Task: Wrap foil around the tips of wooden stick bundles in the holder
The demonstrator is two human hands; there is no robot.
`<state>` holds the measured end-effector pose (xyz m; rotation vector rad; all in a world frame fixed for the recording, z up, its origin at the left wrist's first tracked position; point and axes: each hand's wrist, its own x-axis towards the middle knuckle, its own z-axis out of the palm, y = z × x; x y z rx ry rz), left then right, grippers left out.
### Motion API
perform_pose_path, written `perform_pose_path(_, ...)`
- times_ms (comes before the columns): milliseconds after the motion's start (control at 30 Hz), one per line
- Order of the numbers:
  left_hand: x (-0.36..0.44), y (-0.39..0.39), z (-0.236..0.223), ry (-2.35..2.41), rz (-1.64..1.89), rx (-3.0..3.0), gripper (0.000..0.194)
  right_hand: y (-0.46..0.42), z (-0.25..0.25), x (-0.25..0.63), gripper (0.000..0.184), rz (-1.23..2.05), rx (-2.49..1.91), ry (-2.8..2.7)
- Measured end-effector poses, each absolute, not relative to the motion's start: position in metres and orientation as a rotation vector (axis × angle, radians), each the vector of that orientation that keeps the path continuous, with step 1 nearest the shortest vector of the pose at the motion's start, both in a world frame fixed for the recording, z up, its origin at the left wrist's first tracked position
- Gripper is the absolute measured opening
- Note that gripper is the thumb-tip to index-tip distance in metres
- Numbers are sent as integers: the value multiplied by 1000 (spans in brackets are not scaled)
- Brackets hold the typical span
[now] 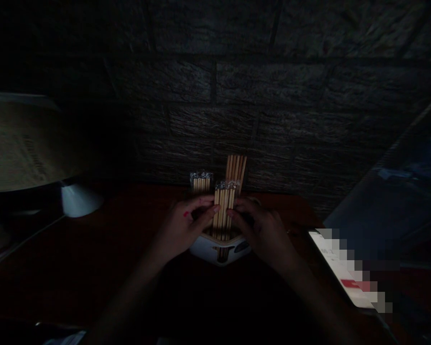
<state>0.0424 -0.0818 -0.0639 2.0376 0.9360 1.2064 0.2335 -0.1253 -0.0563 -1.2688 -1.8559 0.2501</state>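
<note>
A bundle of pale wooden chopsticks point(223, 211), with clear wrap at its top, stands upright in a white holder point(205, 252) with a light rim. My left hand point(187, 223) pinches the bundle from the left, thumb on its front. On the opposite side my right hand point(266, 229) grips it likewise, its thumb against the sticks. Behind my left hand rises another wrapped chopstick bundle point(201, 185). Darker, reddish chopsticks point(236, 168) stand taller at the back right. The lower ends of the held bundle show faintly through an opening in the holder's front.
A reddish-brown table point(129, 249) meets a dark brick-patterned wall point(187, 81). On the left are a large tan object with print point(25, 143) and a white cone-shaped piece point(79, 200). A lit phone point(334, 268) lies at right, near a bluish translucent sheet point(388, 215).
</note>
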Motion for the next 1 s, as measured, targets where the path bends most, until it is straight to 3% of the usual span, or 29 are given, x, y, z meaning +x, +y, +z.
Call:
perform_pose_path(567,53,-85,-65,1099,1281,2122,35,-123,-62,233,30,257,-1296,-1847)
perform_pose_path(1000,53,-86,-64,1096,1280,2172,30,-123,-64,232,34,206,-1275,-1845)
